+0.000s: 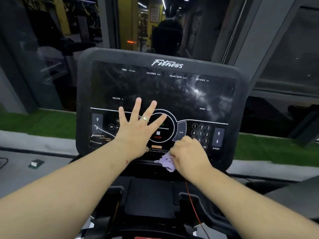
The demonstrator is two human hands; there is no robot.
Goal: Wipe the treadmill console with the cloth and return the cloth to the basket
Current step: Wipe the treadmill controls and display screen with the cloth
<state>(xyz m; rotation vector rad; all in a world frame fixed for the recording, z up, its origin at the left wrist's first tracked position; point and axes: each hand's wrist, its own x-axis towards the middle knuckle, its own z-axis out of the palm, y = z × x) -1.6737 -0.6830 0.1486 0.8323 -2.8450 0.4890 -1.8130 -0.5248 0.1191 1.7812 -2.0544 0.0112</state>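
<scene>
**Still on the bottom edge of the console, cloth bunched in the right hand**

So, the purple cloth [166, 162] is balled up in the right hand [187, 152], fingers curled around it, pressed at the lower edge of the treadmill console [162, 80], just below the STOP button [158, 137] and left of the number keypad [201, 133]. Only a small tuft sticks out on the thumb side, so there's no real long axis to speak of; it's a wad.

The left hand [138, 125] lies flat on the console with fingers spread wide, palm just left of the STOP button, holding nothing. Looks like it's bracing. There's a ring [144, 119] on one finger.

Relative to the cloth, most of the console lies up and away: the big dark display panel above it looks smeary near the SPEED label [202, 109], and the incline buttons [97, 125] to the far left show streaks. My guess is the wipe has to sweep upward and sideways from the bottom edge, and the right hand is the one placed to do it. The left hand sits right in the path of any leftward pass, so it would need to lift.

No basket in view, so I can't tell which way the return goes.
</scene>
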